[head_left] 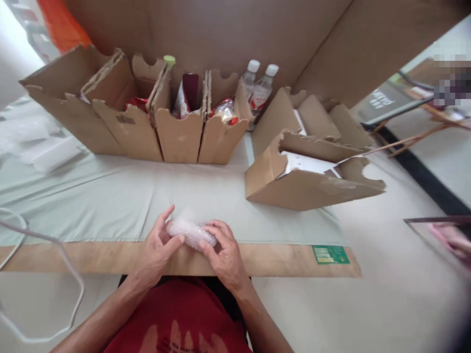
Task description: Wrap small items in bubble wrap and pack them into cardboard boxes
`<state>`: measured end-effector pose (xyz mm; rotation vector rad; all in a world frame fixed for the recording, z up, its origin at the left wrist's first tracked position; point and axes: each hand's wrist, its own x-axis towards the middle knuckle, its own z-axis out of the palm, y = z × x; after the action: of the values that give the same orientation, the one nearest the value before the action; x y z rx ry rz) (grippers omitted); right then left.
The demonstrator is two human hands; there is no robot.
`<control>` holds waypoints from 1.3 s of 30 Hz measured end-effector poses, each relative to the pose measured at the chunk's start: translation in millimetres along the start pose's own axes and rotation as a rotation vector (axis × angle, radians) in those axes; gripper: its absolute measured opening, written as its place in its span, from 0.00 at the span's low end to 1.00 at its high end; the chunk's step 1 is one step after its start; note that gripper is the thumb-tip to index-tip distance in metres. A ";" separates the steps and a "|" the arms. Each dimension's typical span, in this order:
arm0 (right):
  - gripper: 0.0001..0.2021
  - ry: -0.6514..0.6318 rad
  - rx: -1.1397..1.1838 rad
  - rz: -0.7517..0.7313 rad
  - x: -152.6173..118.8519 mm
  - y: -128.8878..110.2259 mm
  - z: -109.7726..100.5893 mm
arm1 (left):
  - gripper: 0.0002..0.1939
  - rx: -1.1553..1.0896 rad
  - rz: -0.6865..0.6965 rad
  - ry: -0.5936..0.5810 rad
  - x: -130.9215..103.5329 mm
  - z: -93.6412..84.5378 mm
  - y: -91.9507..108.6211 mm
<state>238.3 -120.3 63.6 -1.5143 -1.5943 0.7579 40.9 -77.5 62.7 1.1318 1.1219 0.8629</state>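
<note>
**Both hands close on a bubble-wrapped bundle at the counter's near edge**

A tall brown cardboard wall (221,29) backs the scene. Below it spreads the counter (110,196), covered in a pale green sheet, with a bare wood strip along its near edge and a small green label (330,254) at the right end of that strip. Along the back stands a row of open cardboard boxes (147,122) holding red-and-white packets; two capped water bottles (257,88) stand just beside them. To the right, another cardboard box (309,176) lies tipped on its side. A white cable (55,245) loops at the left.

At the near edge, the bubble-wrapped bundle (191,232) sits between the two hands. The left hand (156,255) grips its left end with thumb and curled fingers; the right hand (224,255) is closed around its right end. The wrap looks soft, light and somewhat slippery, so whatever is inside is probably fragile. Holding it at both ends seems the safest grip.
</note>
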 end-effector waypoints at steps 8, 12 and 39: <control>0.24 -0.018 0.685 0.339 -18.2 7.0 -32.1 | 0.34 0.075 0.233 -0.139 6.6 29.2 13.3; 0.20 0.079 0.613 0.346 -26.1 12.8 -76.8 | 0.29 0.235 0.516 -0.116 20.3 63.6 47.2; 0.03 -0.193 -1.058 0.202 221.2 -65.8 -225.6 | 0.43 0.562 0.905 -0.021 115.8 195.9 82.7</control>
<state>404.2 69.5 265.1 -2.4085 -2.1620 0.1038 260.5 3.8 124.2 2.1934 0.8251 1.2391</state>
